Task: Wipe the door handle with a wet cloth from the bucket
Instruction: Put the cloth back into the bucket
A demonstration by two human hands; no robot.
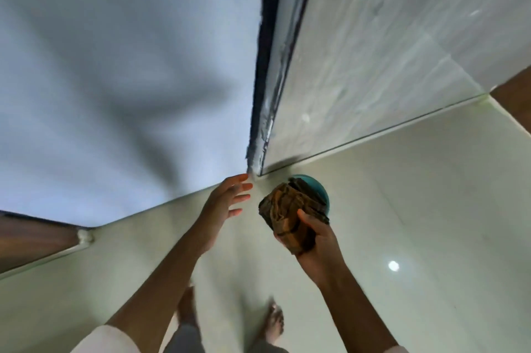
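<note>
My right hand (314, 240) grips a bunched brown and dark patterned cloth (290, 214), held just above and in front of a teal bucket (320, 190) that stands on the floor by the wall corner. Most of the bucket is hidden behind the cloth. To the left of the cloth, my left hand (227, 199) reaches forward with its fingers spread and nothing in it, close to the foot of the dark door frame (265, 65). No door handle shows in this view.
A pale wall (115, 65) fills the left, a tiled wall (388, 50) the right. Glossy cream floor tiles (416, 209) lie below. My bare feet (274, 321) stand at the bottom. A brown door edge (31, 234) shows far left.
</note>
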